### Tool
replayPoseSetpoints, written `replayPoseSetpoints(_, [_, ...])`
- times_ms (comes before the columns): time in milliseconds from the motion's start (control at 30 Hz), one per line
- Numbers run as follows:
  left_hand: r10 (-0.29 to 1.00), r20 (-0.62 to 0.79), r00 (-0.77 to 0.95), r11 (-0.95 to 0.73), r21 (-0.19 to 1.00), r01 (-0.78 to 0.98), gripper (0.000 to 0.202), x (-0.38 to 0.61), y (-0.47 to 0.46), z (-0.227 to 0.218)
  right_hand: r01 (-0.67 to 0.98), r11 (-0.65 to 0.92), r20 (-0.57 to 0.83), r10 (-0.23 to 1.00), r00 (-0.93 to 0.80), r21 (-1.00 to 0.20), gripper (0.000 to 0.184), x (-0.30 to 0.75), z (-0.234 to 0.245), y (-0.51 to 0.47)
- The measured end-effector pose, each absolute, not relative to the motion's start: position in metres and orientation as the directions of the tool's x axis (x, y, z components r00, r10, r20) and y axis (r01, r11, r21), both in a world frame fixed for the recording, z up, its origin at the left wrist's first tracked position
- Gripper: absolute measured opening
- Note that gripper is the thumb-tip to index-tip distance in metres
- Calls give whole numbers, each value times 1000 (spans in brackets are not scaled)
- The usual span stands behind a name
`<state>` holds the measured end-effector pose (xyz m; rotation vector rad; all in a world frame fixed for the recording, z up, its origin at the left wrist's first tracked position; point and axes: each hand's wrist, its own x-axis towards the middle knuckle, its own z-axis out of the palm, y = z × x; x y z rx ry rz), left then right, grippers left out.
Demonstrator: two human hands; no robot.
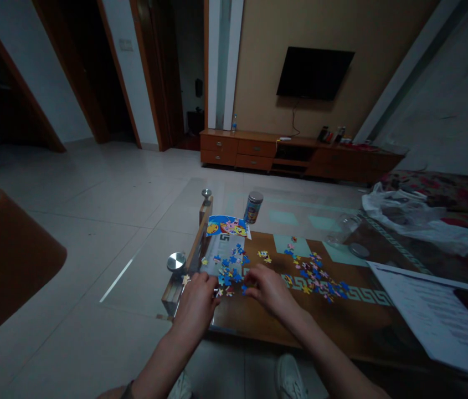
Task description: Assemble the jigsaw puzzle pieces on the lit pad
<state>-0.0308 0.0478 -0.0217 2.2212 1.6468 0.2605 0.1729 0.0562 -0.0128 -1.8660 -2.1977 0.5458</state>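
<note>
Loose jigsaw puzzle pieces (229,271), mostly blue with some yellow and pink, lie on the glass table just beyond my hands. My left hand (198,296) is at the table's near left, its fingers curled down beside a few pieces; what they hold, if anything, is hidden. Across from it, my right hand (266,285) has its thumb and fingers pinched at a small blue puzzle piece (244,289). A second spread of pieces (317,277) lies to the right. Behind the pieces lies a colourful cartoon picture sheet (229,226), with a cylindrical tin (253,208) standing beside it.
The glass table (258,324) has a metal knob (176,261) at its left. To the right are a clear jar (342,228), a round lid (359,250), printed papers (433,310) and a white plastic bag (420,216). A brown rounded object (9,260) stands far left.
</note>
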Motion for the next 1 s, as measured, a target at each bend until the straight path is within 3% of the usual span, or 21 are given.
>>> replayPoseSetpoints(333, [952,-59,300,-264,339,903,12,-23,50,-27,952,110,-129,980,-152,-285,12,166,-10,57])
replayPoseSetpoints(600, [945,-56,323,-283,358,890,11,-25,48,-26,929,70,-84,991,-108,-365,12,158,-14,66])
replayPoseSetpoints(1000, [951,-42,305,-255,447,857,11,-30,47,-21,949,24,-102,993,-59,-315,8,136,-15,73])
